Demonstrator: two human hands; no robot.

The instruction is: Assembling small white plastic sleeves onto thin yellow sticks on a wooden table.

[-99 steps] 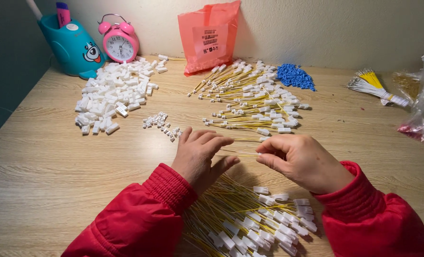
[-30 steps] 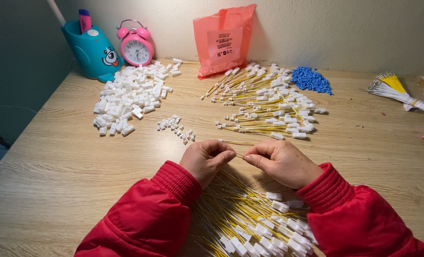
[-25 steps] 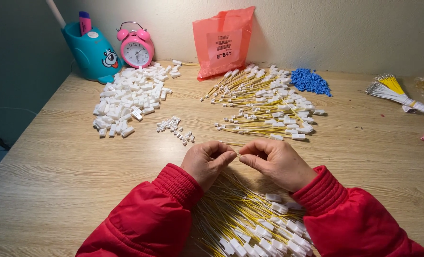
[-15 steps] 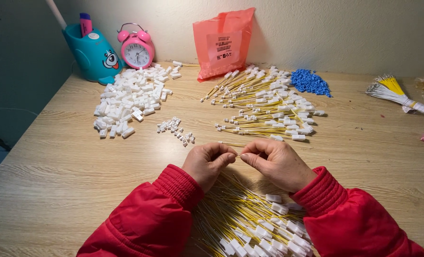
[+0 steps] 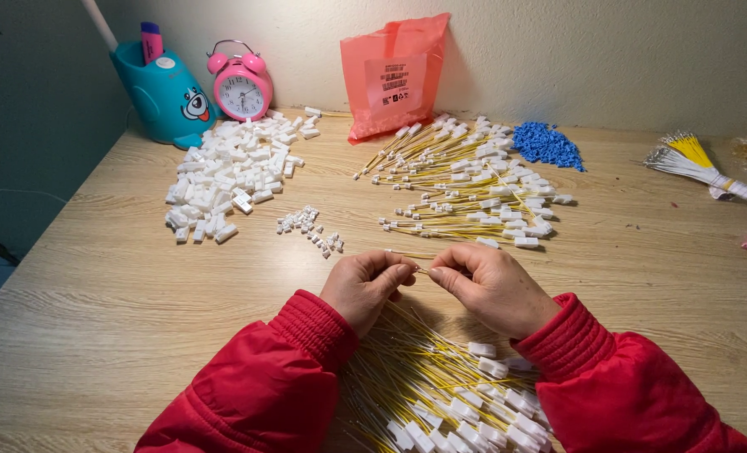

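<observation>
Both hands sit near the front middle of the light wooden table (image 5: 96,335), left hand (image 5: 365,285) and right hand (image 5: 491,289) almost touching, over a heap of yellow wires with white plugs (image 5: 441,394). Behind them there's another spread of yellow plugged wires (image 5: 466,180). Back left is a pile of white plastic connector housings (image 5: 231,172), with a small scatter of tiny white pieces (image 5: 310,228) between that pile and the hands. Along the wall: teal cartoon pen holder (image 5: 164,96), pink twin-bell alarm clock (image 5: 242,82), red plastic bag (image 5: 394,75). A heap of small blue bits (image 5: 548,144) is right of the bag, and a bundle of yellow-tipped wires (image 5: 697,159) is far right.

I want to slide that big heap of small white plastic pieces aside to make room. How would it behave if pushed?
The heap of white pieces would probably scatter rather than move as one, since the pieces lie loose, with strays already at its edges. Each looks small and blocky, so likely light and apt to slide, not roll, on the smooth wooden table. The pink alarm clock stands close behind.
</observation>
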